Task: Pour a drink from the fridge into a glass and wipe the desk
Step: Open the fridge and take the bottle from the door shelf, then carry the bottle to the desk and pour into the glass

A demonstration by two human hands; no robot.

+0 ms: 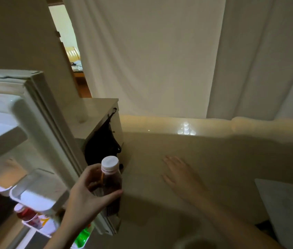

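Note:
My left hand (90,193) grips a clear bottle (110,178) of dark brown drink with a white cap, held upright just right of the open fridge door (48,123). My right hand (179,175) lies flat with fingers spread on the cream surface (223,159) to the right of the bottle. The fridge door's shelves (34,194) hold a red-capped bottle (25,213) and a green bottle (82,238) lower down. No glass is in view.
A black bag (104,146) hangs on the side of a white cabinet (99,108) behind the bottle. White curtains (160,60) fill the back. A doorway (72,54) at upper left shows another room. A pale sheet (285,203) lies at the right.

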